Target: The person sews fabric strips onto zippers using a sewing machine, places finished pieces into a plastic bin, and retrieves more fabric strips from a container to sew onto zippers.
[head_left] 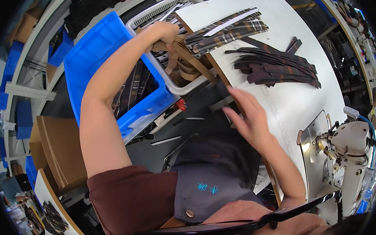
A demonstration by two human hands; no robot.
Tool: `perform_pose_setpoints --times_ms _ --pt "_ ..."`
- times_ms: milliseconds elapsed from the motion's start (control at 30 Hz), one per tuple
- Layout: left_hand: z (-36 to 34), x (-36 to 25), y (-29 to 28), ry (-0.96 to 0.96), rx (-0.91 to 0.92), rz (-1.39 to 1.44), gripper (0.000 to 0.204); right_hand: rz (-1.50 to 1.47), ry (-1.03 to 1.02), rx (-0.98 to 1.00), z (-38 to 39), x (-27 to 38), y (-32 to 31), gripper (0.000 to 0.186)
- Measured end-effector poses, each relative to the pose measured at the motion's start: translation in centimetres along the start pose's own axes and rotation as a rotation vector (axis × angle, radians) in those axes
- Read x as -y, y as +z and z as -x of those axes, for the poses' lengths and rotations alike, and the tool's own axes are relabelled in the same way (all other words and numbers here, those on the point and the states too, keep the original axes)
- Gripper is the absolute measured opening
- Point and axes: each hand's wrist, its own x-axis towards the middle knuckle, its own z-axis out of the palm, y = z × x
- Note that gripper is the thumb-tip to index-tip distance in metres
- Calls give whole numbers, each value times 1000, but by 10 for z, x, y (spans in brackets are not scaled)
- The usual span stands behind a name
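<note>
My left hand (pixel 166 36) reaches over the white plastic basket (pixel 139 20), its fingers wrapped round long tan strips (pixel 193 60) that run toward the table edge. Coiled tan strips and striped pieces lie inside that basket. My right hand (pixel 249 120) is open, thumb and fingers apart, beside the wooden edge of the white table (pixel 282 111). On the tabletop are a stack of plaid strips (pixel 230 33) with a white piece on it and a fanned pile of dark brown strips (pixel 273 69). The blue bin (pixel 95 41), partly behind my left arm, holds more plaid strips.
A white sewing machine (pixel 348 140) with a metal plate stands at the right. A cardboard box (pixel 58 151) is at my left, near white shelving (pixel 29 92) with blue bins. A co-worker (pixel 11 190) shows at the far left rim. Loose strips lie on the dark floor.
</note>
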Motion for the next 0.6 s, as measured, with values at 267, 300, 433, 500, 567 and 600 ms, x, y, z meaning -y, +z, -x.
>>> perform_pose_setpoints --times_ms 267,300,433,500,567,600 --pt "47 -29 12 86 -525 -229 11 -33 -98 -101 -157 -47 126 81" --pt "54 -26 16 100 -583 -259 10 -59 36 29 -171 -39 123 86" --pt "77 -16 10 202 -769 -231 3 -139 53 281 -194 -48 122 91" --pt "68 -21 20 171 -809 -192 9 -305 -74 198 -195 -72 142 67" --pt "66 -16 32 137 -806 -297 8 -172 64 296 -201 -53 137 51" --pt "75 -17 25 108 -691 -263 23 -18 237 381 -200 -49 131 36"
